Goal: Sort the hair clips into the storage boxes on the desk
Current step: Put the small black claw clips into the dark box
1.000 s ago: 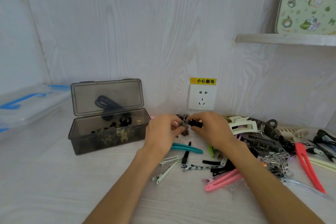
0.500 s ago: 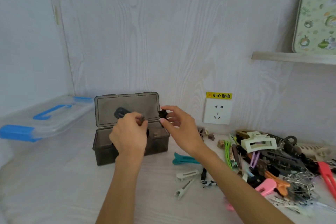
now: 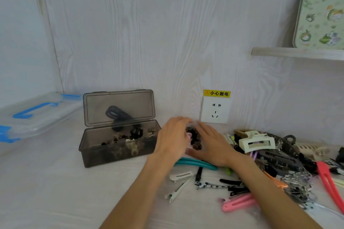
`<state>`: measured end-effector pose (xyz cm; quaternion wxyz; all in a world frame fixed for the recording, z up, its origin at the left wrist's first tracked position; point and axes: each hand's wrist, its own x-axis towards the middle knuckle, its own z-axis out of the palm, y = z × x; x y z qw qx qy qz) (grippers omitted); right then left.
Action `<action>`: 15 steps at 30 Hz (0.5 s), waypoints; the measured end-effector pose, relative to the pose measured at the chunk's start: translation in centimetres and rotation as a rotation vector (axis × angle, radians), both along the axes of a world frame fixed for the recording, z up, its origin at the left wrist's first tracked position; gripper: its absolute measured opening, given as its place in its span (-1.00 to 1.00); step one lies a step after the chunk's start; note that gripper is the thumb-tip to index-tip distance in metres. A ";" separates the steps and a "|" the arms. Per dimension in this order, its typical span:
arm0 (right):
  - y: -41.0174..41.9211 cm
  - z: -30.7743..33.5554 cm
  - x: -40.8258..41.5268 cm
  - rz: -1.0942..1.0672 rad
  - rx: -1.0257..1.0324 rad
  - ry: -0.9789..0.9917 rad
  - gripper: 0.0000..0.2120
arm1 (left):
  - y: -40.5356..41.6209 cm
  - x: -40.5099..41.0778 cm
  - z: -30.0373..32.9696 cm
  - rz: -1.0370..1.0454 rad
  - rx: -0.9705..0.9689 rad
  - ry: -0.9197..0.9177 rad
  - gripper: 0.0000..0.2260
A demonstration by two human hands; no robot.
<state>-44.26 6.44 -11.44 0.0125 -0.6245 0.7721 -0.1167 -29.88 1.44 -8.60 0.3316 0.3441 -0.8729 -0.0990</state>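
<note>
Half a second ago your hands were up at the smoky grey translucent storage box with its lid propped open, each pinching a small dark clip over it; now both are back down on the desk, just right of the box and below the white wall socket. I read that as the two clips having been dropped in and you reaching for the next ones — one cycle of the sort done, many to go. Your left hand and right hand face each other with fingers loosely spread, cupped around a little cluster of small dark brown claw clips; whether either hand actually grips one I cannot tell, since motion blur and your own fingers cover the contact. The box already holds a jumble of small dark and pale clips, with a larger black clip leaning against its back, but its tinted wall makes any count impossible. Most of the work lies unsorted to the right — a cream rectangular claw clip, a long teal clip partly under your wrists, pink clips, a red clip cut off by the frame edge. The clear plastic box with blue handles at far left is also cropped, and its contents are unreadable.
</note>
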 end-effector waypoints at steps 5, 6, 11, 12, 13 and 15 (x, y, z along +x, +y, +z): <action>0.3 0.0 -0.7 0.024 -0.012 -0.073 -0.33 | -1.0 -2.0 -0.9 0.094 -0.184 -0.523 -0.70; 0.5 0.2 -1.0 0.035 -0.040 -0.081 -0.38 | -1.0 -2.1 -1.0 0.110 -0.199 -0.554 -0.71; 1.3 0.8 -1.8 -0.032 -0.120 -0.061 -0.64 | -0.9 -1.8 -1.0 0.273 -0.250 -0.503 -0.66; 1.4 0.9 -1.8 -0.046 -0.128 -0.067 -0.68 | -1.0 -1.7 -0.9 0.323 -0.249 -0.524 -0.66; 1.4 0.8 -1.8 -0.050 -0.140 -0.080 -0.69 | -1.2 -1.6 -0.8 0.361 -0.240 -0.557 -0.69; 1.4 0.8 -1.8 -0.039 -0.178 -0.109 -0.72 | -1.5 -1.3 -0.6 0.393 -0.221 -0.606 -0.79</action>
